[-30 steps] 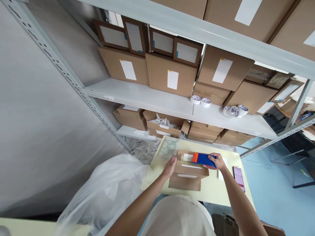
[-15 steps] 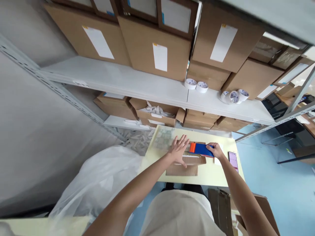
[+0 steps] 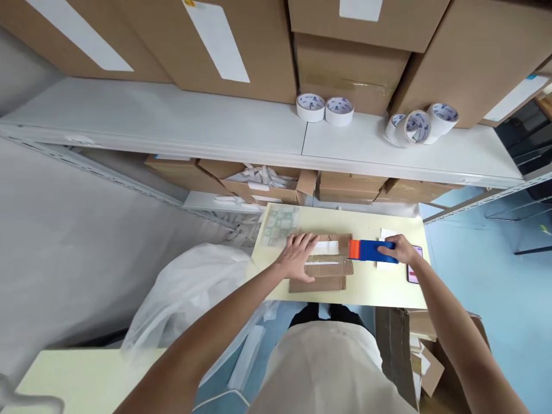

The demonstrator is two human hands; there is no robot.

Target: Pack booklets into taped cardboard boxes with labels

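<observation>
A small brown cardboard box (image 3: 328, 270) lies on a pale yellow table (image 3: 375, 290). My left hand (image 3: 297, 257) rests flat on the box's left part, fingers spread, pressing it down. My right hand (image 3: 402, 250) is closed round the blue handle of a tape dispenser (image 3: 366, 250) with an orange front end. The dispenser sits at the box's right edge, its orange end touching the top of the box. A white label shows on the box top between my hands.
A phone (image 3: 414, 270) and white paper (image 3: 385, 236) lie by my right hand. A green patterned sheet (image 3: 278, 225) lies at the table's far left. Tape rolls (image 3: 324, 108) sit on the shelf (image 3: 172, 123) above, among cartons. A clear plastic bag (image 3: 190, 293) bulges left; cardboard (image 3: 414, 351) lies under the table.
My right hand has drawn the tape dispenser rightward to the box's right edge. My left hand stays flat on the box. The camera has tilted down and closer to the shelf.
</observation>
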